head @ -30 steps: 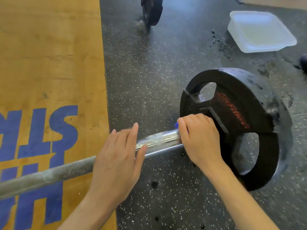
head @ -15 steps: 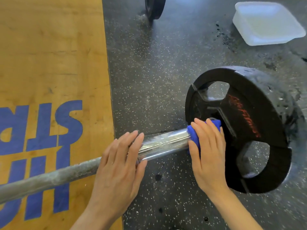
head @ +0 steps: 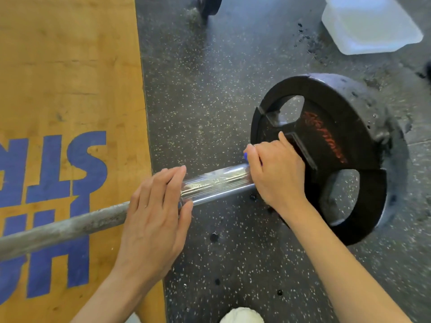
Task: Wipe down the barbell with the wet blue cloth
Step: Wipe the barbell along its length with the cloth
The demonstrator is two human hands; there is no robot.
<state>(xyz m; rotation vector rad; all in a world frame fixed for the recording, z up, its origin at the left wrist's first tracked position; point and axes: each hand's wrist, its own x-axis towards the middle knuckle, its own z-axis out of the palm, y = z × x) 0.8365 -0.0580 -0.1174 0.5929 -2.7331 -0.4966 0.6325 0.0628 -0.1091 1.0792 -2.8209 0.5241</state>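
The barbell (head: pixel 217 183) lies across the floor, its shiny sleeve running into a black weight plate (head: pixel 345 141) on the right. Its dull grey shaft (head: pixel 65 224) stretches left over the wooden platform. My right hand (head: pixel 275 173) grips the sleeve right beside the plate, curled round the blue cloth (head: pixel 245 156). Only a small blue corner of the cloth shows above my index finger. My left hand (head: pixel 158 215) rests flat on the bar where shaft meets sleeve, fingers straight.
A white plastic tub (head: pixel 370 26) stands at the back right on the speckled black rubber floor (head: pixel 205 89). The orange wooden platform (head: pixel 65 78) with blue lettering fills the left. Another dark plate (head: pixel 210 5) stands at the top. A white shoe tip (head: pixel 242 315) shows at the bottom.
My right hand has rolled forward over the sleeve, so the cloth, plainly seen half a second ago, is now almost hidden under it. My left hand stays on the bar.
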